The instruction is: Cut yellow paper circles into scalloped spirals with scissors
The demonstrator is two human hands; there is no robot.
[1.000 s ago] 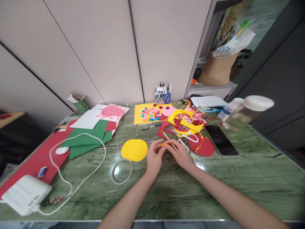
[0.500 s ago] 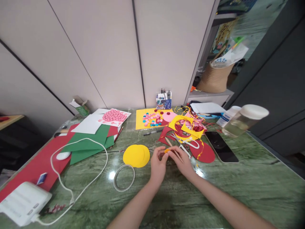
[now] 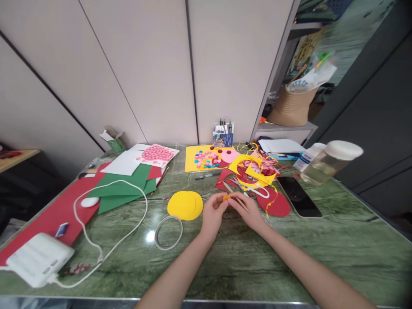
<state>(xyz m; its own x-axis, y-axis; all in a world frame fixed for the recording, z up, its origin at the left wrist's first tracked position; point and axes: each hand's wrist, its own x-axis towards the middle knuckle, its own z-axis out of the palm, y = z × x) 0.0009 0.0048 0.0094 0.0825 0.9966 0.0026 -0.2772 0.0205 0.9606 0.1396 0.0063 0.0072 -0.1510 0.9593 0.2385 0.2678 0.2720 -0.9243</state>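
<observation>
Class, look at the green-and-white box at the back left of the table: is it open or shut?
Open: the box has its flaps sticking outward rather than folded closed.

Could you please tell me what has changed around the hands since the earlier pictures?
The right hand has shifted slightly and now hides the scissors' nearer handle loop. Nothing was visibly picked up or released: it and the left hand keep fingertips at the small orange piece. The yellow circles, tape ring and phone stayed put.
</observation>
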